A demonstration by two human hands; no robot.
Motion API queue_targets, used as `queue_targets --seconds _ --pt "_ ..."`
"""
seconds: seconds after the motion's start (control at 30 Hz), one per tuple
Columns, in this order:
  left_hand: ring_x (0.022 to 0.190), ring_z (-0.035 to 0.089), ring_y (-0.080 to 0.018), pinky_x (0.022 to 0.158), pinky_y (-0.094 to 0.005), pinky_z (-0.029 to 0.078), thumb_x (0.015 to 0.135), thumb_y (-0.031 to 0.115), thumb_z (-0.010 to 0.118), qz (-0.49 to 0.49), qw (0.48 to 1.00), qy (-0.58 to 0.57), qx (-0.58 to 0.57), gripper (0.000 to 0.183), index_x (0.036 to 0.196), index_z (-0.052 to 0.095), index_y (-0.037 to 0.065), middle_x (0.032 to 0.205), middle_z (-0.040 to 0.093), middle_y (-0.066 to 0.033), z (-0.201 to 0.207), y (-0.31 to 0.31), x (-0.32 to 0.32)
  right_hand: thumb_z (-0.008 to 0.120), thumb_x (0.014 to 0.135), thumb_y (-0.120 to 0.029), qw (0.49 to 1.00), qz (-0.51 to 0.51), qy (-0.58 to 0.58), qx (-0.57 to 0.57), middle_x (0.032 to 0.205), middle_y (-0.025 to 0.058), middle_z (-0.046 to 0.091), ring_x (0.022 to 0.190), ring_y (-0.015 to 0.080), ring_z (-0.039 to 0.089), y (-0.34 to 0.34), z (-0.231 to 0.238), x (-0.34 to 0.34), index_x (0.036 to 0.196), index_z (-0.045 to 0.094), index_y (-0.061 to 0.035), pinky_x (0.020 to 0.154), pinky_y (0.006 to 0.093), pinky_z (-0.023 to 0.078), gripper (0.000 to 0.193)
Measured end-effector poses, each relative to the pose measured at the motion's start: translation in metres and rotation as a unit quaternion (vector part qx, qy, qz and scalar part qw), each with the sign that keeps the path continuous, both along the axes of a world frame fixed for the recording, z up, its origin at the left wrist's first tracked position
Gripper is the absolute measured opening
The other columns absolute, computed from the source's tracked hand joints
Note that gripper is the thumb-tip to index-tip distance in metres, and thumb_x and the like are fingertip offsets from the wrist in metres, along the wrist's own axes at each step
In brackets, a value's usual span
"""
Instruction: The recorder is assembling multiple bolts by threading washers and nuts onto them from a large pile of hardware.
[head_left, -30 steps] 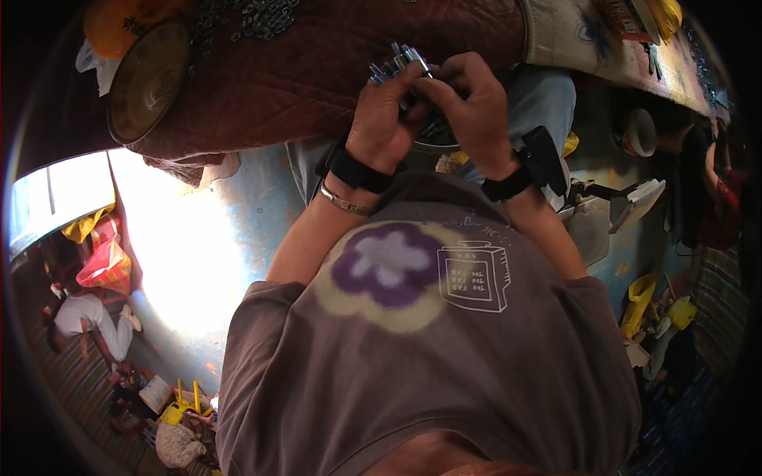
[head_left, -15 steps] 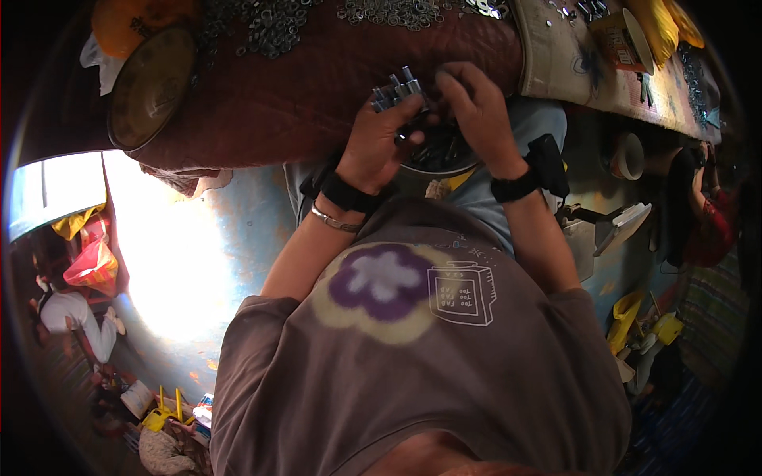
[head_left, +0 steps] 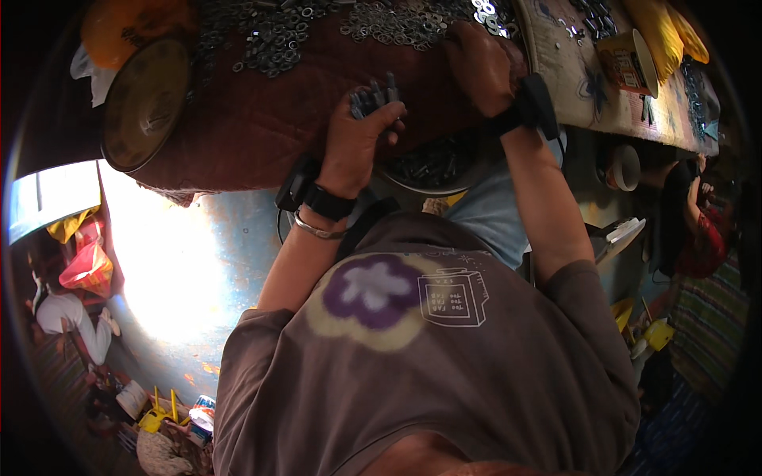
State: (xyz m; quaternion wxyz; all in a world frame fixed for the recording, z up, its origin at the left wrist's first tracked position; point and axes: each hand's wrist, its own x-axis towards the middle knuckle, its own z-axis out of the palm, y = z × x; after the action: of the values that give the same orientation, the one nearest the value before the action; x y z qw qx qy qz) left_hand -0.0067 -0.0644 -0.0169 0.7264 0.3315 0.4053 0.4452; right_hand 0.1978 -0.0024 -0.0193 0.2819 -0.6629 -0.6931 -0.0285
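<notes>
Several silvery metal bolts stand upright in a bunch in my left hand, with its thumb pressed across them. My right hand reaches to the near edge of a spread of flat metal washers on the dark red cloth. Its fingers are bent downward, and whatever they pinch is hidden from sight. Below and between my hands, a round basin holds many dark metal pieces, partly covered by the cloth's edge.
Nuts and rings lie in a heap on the red cloth. A round bowl tilts at the left, beside an orange bag. A paper tub and yellow bag sit at the right. Another person is far right.
My right hand has moved away from the bolts, forward and slightly right to the washers. My left hand, still holding the bolts, has shifted a little left.
</notes>
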Motion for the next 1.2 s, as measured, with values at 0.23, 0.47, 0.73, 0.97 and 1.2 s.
queue_targets --seconds 0.23,0.47,0.73,0.97,1.2 --pt "0.068 0.06 -0.0119 0.057 -0.0223 0.048 0.077 0.005 0.068 -0.014 1.0 -0.004 0.005 0.025 0.096 0.052 0.001 0.081 0.061 -0.0062 0.002 0.005 0.006 0.057 0.082 -0.014 0.997 0.06 0.027 0.031 0.09 0.0164 0.06 0.084 0.0372 0.058 -0.009 -0.004 0.007 0.094 0.06 -0.0059 0.072 0.0429 0.047 0.015" --pt "0.067 0.057 -0.0105 0.058 -0.0219 0.047 0.081 0.006 0.065 -0.03 0.999 0.038 0.002 0.02 0.097 0.052 0.003 0.086 0.063 -0.0074 -0.002 0.009 0.002 0.055 0.084 -0.012 0.995 0.043 0.002 0.09 0.1 0.0173 0.059 0.089 0.0375 0.057 -0.006 0.011 0.031 0.099 0.059 -0.0027 0.075 0.0425 0.047 0.018" --pt "0.062 0.056 -0.0095 0.053 -0.0222 0.046 0.077 0.005 0.068 -0.013 0.997 0.073 0.026 0.027 0.097 0.05 0.002 0.076 0.058 -0.0035 -0.007 0.009 0.007 0.052 0.078 -0.002 0.99 0.073 -0.061 0.102 0.106 0.0184 0.059 0.097 0.0367 0.056 -0.02 -0.007 0.025 0.104 0.058 -0.0022 0.086 0.0399 0.046 0.027" --pt "0.065 0.056 -0.0086 0.056 -0.0201 0.046 0.08 0.006 0.066 -0.036 0.996 0.074 0.02 0.026 0.1 0.05 0.003 0.08 0.061 -0.0047 -0.01 0.009 0.004 0.057 0.083 -0.013 0.979 0.009 0.18 0.097 0.088 0.0201 0.062 0.084 0.0377 0.06 -0.03 0.019 0.039 0.091 0.064 -0.003 0.074 0.0427 0.048 0.014" --pt "0.062 0.055 -0.0068 0.055 -0.0193 0.045 0.08 0.006 0.067 -0.048 0.994 0.096 0.036 0.02 0.095 0.053 0.003 0.074 0.059 -0.0026 -0.007 0.008 0.004 0.061 0.082 -0.025 0.999 -0.033 -0.002 -0.035 0.092 0.019 0.064 0.088 0.0356 0.062 -0.019 0.01 0.028 0.097 0.063 -0.0021 0.074 0.0385 0.049 0.027"
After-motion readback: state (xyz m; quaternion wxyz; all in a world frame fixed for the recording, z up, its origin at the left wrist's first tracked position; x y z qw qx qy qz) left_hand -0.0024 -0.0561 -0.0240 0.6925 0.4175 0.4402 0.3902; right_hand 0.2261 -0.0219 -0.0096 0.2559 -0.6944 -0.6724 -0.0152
